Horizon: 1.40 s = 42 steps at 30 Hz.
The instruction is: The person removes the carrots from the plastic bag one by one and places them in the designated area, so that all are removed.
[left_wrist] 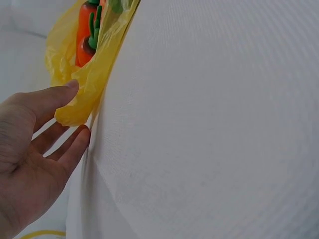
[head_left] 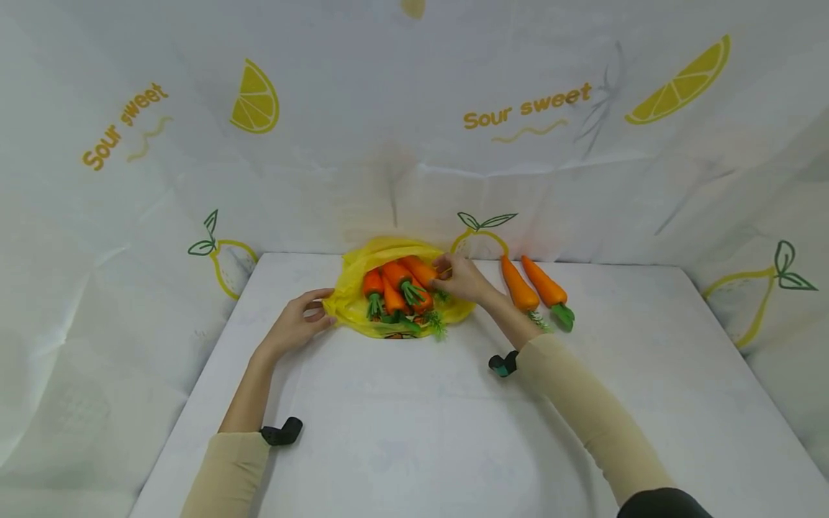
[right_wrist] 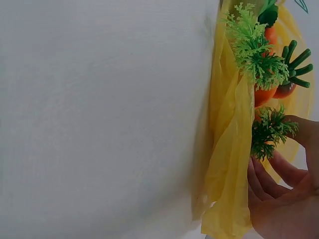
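Observation:
A yellow plastic bag (head_left: 358, 257) lies on the table with its mouth facing the person. Several orange toy carrots (head_left: 396, 273) with green tops are bunched inside. At the bag's left edge, my left hand (head_left: 299, 325) holds the plastic between thumb and fingers; the thumb lies on the film in the left wrist view. My right hand (head_left: 463, 279) reaches into the right side of the mouth and grips a carrot (head_left: 421, 272). In the right wrist view, the thumb sits by a feathery green top (right_wrist: 269, 132), and the bag's edge hides part of the fingers.
Two more carrots, one with a feathery top (head_left: 518, 286) and one with a flat leaf (head_left: 545, 283), lie right of the bag, beside the right forearm. The white table (head_left: 388, 417) backs onto a white sheet (head_left: 363, 180) printed with lemons.

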### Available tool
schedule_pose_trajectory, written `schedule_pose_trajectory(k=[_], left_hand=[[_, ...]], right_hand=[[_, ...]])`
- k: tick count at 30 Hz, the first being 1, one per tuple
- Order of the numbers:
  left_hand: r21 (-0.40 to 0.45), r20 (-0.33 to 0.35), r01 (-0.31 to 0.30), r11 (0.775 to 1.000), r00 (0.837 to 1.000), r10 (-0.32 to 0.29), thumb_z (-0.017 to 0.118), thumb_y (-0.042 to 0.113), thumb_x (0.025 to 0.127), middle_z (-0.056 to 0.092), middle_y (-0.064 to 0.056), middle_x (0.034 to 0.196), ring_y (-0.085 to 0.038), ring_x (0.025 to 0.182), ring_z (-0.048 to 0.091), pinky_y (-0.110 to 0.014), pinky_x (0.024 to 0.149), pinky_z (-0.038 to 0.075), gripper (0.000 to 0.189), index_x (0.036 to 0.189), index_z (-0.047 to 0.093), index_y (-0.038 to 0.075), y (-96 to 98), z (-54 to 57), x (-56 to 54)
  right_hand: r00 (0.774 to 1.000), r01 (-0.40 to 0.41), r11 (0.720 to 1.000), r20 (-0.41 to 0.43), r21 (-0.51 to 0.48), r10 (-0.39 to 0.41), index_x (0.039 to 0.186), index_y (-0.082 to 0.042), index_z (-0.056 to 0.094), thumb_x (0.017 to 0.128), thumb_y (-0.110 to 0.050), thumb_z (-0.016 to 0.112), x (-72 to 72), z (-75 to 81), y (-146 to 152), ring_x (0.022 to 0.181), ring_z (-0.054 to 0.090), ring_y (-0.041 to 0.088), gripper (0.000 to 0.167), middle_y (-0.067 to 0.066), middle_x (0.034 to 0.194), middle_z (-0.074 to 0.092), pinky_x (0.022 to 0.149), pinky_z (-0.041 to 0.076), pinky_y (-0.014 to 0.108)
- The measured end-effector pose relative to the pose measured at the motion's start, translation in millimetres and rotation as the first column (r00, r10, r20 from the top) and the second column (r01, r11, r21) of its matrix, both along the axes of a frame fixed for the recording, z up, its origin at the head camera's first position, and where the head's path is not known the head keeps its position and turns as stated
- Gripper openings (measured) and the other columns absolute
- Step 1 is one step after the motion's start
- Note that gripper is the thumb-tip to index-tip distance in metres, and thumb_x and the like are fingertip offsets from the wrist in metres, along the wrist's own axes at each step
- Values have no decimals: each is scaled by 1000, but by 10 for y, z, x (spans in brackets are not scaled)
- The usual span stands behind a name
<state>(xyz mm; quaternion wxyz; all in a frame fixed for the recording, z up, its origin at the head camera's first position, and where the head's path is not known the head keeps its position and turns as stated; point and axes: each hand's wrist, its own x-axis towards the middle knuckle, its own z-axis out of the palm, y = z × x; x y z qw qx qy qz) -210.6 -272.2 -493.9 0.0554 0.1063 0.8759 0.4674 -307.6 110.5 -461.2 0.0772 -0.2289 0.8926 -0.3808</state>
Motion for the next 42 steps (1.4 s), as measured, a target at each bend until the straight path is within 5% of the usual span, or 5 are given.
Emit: schedule_pose_trajectory(k=[19, 42], left_hand=[[3, 23, -3, 1000, 1000, 3, 75, 11, 102, 50, -21, 166, -46, 147, 56, -57, 119, 54, 62, 160, 52, 7, -12, -12, -18], [-12, 21, -7, 1000, 1000, 7, 74, 13, 102, 50, -22, 166, -47, 146, 56, -56, 119, 54, 61, 159, 52, 6, 14, 1, 6]], right_hand=[[998, 65, 993, -4, 96, -65, 144, 5, 62, 102, -25, 76, 11, -42, -107, 122, 72, 39, 54, 26, 132, 73, 105, 63, 51], [999, 46, 998, -13, 38, -46, 139, 1, 66, 100, -26, 76, 244, 142, 191, 112, 72, 39, 49, 25, 128, 74, 98, 65, 51]])
